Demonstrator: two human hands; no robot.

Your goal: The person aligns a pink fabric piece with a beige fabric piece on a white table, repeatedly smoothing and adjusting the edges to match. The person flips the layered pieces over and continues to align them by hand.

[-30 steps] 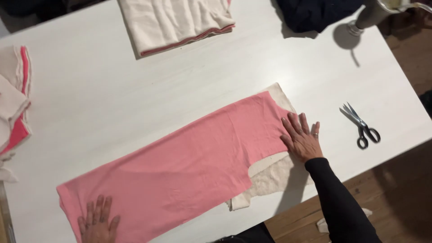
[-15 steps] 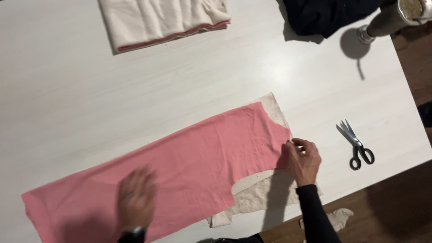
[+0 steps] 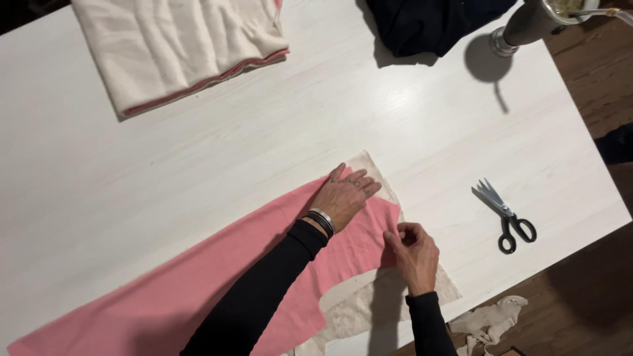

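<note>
Pink fabric (image 3: 198,290) lies flat along the near side of the white counter (image 3: 198,165), over a cream layer (image 3: 369,310) that shows at its right end. Your left hand (image 3: 344,194) has come across from the far left end (a second ago it sat there) and now presses open-palmed near the right edge. Your right hand (image 3: 412,254), flat before, now pinches that edge. Scissors (image 3: 506,214) lie well apart to the right; folded cream cloth (image 3: 178,46) sits beyond.

Black long sleeves (image 3: 264,290); 2 bracelets (image 3: 321,219), tattooed fingers (image 3: 353,182).
</note>
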